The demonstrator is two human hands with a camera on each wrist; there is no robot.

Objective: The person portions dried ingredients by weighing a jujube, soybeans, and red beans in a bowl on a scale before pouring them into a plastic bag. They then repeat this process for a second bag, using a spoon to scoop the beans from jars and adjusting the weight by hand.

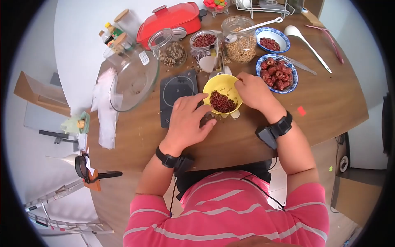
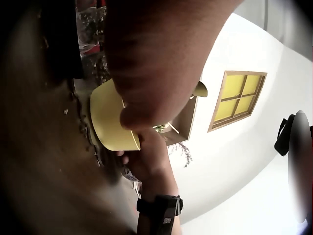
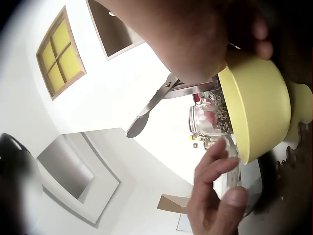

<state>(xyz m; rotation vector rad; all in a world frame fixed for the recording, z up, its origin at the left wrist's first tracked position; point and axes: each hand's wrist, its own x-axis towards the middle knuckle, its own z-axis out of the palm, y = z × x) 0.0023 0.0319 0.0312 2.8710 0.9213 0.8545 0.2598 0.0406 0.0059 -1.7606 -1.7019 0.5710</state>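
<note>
A yellow bowl (image 1: 210, 80) near the middle of the table holds small dark red beans (image 1: 222, 101), gathered toward its near side, with a few greenish bits on its inner wall. My right hand (image 1: 256, 91) grips the bowl's right rim, fingers curled at the edge. At the left rim is my left hand (image 1: 189, 117), its fingers spread and loosely bent, fingertips close to the bowl. The right wrist view shows the yellow bowl (image 3: 261, 107) from its side, with the left hand (image 3: 215, 196) beside its rim. Partly under the left hand lies a black kitchen scale (image 1: 178, 84).
Behind the bowl stand glass jars of chickpeas (image 1: 242, 48), red beans (image 1: 204, 40) and mixed dark bits (image 1: 173, 54). Right are a bowl of red dates (image 1: 279, 75), a blue-rimmed bowl (image 1: 282, 38) and a white ladle (image 1: 308, 43). Left is a large glass bowl (image 1: 133, 84).
</note>
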